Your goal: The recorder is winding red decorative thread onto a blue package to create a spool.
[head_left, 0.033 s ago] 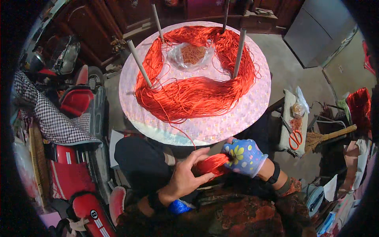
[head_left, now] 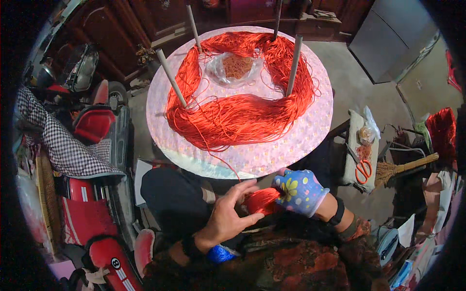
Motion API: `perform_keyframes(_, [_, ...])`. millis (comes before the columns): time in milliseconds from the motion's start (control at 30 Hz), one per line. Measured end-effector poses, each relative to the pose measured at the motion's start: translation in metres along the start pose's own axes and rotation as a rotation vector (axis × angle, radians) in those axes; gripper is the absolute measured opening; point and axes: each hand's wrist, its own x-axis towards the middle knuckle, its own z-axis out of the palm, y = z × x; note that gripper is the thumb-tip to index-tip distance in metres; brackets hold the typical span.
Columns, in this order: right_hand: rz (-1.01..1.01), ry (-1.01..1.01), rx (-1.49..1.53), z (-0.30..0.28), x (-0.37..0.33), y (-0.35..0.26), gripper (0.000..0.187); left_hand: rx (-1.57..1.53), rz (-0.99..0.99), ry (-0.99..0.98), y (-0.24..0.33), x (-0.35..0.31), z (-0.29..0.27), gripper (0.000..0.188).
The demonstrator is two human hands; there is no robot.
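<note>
A large ring of loose red cord (head_left: 233, 121) lies on the round table, looped around several upright rods. One strand runs from its near side over the table edge down to the fingers of my left hand (head_left: 228, 220). That bare hand curves around the left end of a small bundle of red cord (head_left: 261, 200), thumb below and fingers above. My right hand (head_left: 301, 193), in a blue flowered glove, is closed on the bundle's other end, with its fingertips mostly hidden. Both hands are above my lap, just short of the table.
The round table (head_left: 160, 116) has a pink patterned cover, with a clear plastic bag (head_left: 235, 68) inside the ring. To the right, a padded stool (head_left: 357, 145) carries orange-handled scissors (head_left: 363, 171); a straw broom (head_left: 403, 169) is beside it. A red vehicle (head_left: 109, 259) stands at left.
The small cord bundle has turned slightly between my hands, and my gloved right hand has shifted a touch. The cord ring on the table looks the same.
</note>
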Motion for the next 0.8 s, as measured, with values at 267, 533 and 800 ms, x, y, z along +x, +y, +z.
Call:
perform_keyframes(267, [-0.186, -0.127, 0.170, 0.013, 0.040, -0.027, 0.033, 0.082, 0.116, 0.008, 0.010, 0.009, -0.001, 0.105])
perform_keyframes(533, [-0.337, 0.023, 0.375, 0.004, 0.068, -0.030, 0.029, -0.355, -0.067, 0.146, -0.017, 0.013, -0.002, 0.079])
perform_keyframes(800, [-0.493, -0.327, 0.479, -0.002, 0.116, -0.010, 0.040, -0.476, -0.245, -0.105, -0.040, 0.012, -0.023, 0.039])
